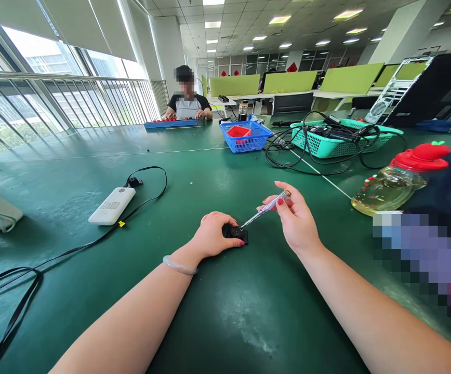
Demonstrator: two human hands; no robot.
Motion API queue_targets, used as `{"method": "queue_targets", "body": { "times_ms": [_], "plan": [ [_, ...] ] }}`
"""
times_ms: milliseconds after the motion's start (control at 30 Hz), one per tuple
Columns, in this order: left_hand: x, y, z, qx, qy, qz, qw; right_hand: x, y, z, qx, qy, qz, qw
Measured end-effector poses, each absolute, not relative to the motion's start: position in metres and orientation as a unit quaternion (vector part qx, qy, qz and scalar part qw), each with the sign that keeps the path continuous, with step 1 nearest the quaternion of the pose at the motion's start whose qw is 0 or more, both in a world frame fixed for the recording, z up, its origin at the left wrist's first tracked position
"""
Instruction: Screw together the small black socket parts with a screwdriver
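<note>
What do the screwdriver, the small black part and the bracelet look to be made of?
Screwdriver: clear glossy plastic handle, thin shiny metal shaft. Small black part under the left hand: probably matte plastic. Bracelet: pale, translucent, smooth; glass, jade or plastic, cannot tell.

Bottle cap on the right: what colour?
Red; the bottle cap shows best in the head view.

power bank (112, 205): printed label, too small to read
far red wall signs (292, 67): characters too small to read
</note>
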State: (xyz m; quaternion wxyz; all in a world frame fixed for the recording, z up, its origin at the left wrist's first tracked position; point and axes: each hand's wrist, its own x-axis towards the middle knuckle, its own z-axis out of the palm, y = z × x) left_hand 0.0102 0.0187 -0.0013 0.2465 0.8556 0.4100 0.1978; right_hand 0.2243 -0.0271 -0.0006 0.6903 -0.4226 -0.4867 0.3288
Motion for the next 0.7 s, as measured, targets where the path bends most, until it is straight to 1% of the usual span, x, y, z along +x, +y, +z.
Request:
{"method": "queue_targets", "body": {
  "times_ms": [133, 700],
  "plan": [
    [0.0102, 0.0186, -0.001, 0.857, 0.408, 0.195, 0.248, 0.2253, -0.0273, 0.0017, -0.436, -0.49, 0.338, 0.675],
    [0.0101, 0.0188, -0.0001, 0.858, 0.406, 0.195, 0.248, 0.2271, -0.0198, 0.0016, -0.47, -0.39, 0.386, 0.691]
  ]
}}
